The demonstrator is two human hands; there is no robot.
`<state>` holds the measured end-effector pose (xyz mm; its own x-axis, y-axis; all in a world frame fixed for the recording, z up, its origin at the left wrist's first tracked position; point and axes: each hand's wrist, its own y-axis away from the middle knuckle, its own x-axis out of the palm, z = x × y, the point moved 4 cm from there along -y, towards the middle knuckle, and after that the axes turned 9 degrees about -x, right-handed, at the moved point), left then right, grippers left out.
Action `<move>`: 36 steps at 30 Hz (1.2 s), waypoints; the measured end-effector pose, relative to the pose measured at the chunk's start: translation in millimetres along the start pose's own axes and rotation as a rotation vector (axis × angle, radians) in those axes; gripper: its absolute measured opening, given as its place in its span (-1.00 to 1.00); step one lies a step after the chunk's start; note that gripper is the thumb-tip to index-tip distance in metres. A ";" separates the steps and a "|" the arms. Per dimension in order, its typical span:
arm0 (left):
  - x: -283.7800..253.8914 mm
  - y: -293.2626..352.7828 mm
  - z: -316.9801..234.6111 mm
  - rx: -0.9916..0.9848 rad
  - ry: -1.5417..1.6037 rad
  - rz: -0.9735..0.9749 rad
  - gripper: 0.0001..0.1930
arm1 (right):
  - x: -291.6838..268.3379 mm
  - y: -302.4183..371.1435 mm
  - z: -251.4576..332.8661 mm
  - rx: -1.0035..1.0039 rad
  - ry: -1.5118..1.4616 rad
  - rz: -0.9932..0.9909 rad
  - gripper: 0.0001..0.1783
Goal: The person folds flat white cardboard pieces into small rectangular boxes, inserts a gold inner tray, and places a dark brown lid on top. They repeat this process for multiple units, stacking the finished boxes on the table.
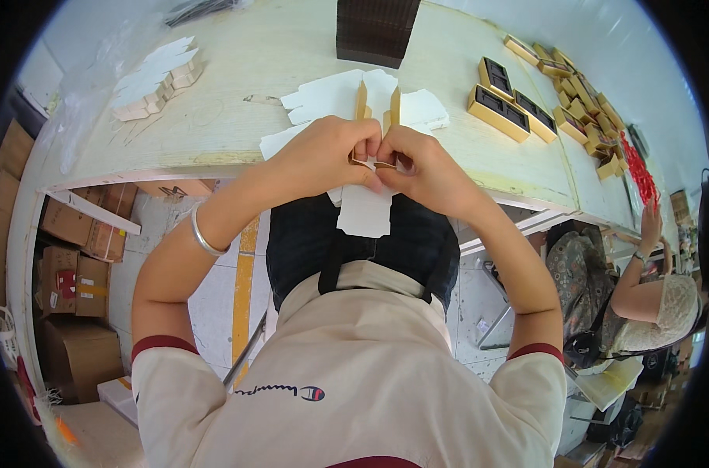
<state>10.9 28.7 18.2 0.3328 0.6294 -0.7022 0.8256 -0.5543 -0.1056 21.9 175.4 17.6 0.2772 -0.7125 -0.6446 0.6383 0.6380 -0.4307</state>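
Both hands are at the table's near edge, working on a partly folded small carton [365,214], white inside and gold outside. Two of its gold sides stand upright beyond my fingers, and a white flap hangs toward my lap. My left hand [327,152] pinches the left side of the carton's near end. Opposite it, my right hand [426,165] pinches the right side, the two hands almost touching. Fingertips partly hide the small folded tabs between them. Under and behind the carton lie flat white carton blanks [323,95].
Beyond stands a dark block-like stack [376,33]. More white blanks [155,78] lie at the far left of the table [222,86]. On the right are gold boxes with black inserts [499,115], more gold boxes [588,105] and red cords [639,175], near another person's hand [651,228].
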 end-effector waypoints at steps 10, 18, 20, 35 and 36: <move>7.9 9.0 -4.1 -0.014 0.045 -0.231 -0.78 | -6.2 15.9 8.2 0.011 -0.084 0.023 -0.60; 10.6 14.9 -2.1 -0.055 -0.038 -0.260 -0.80 | 5.4 34.6 25.8 -0.365 0.456 0.023 -0.20; 11.7 19.7 -2.0 -0.075 -0.031 -0.265 -0.81 | 7.4 36.8 14.6 -0.277 0.322 -0.075 -0.23; -4.5 14.0 0.2 -0.173 0.193 0.067 -0.96 | 5.5 24.8 0.2 -0.349 0.061 -0.305 -0.80; -6.0 15.3 0.0 0.002 0.055 -0.060 -0.96 | 5.4 24.1 0.6 -0.317 0.033 -0.312 -0.83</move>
<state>21.6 16.4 20.7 0.3072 0.6906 -0.6548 0.8440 -0.5156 -0.1478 39.3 186.8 4.1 0.0799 -0.8788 -0.4705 0.4343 0.4555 -0.7771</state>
